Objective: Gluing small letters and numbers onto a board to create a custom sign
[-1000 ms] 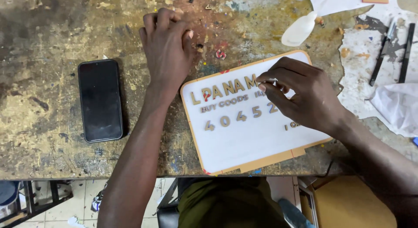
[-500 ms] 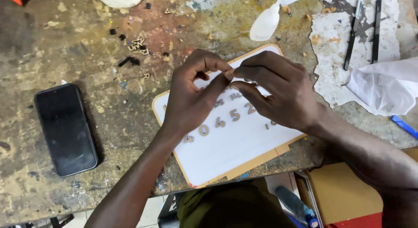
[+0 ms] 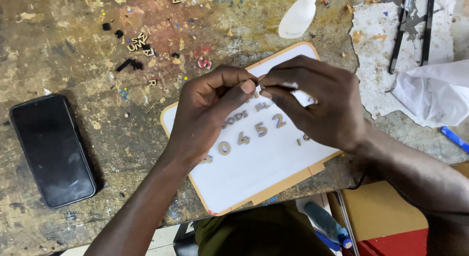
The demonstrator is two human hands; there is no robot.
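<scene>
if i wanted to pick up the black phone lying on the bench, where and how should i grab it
Probably by its two long edges, coming straight down from above. The black phone lies flat, screen up, on the worn workbench, well left of the white sign board and both hands, so nothing blocks either side. Its thin, flat body leaves only the edges to pinch.

Glossy white board, rough stained wooden bench, glossy phone.
</scene>
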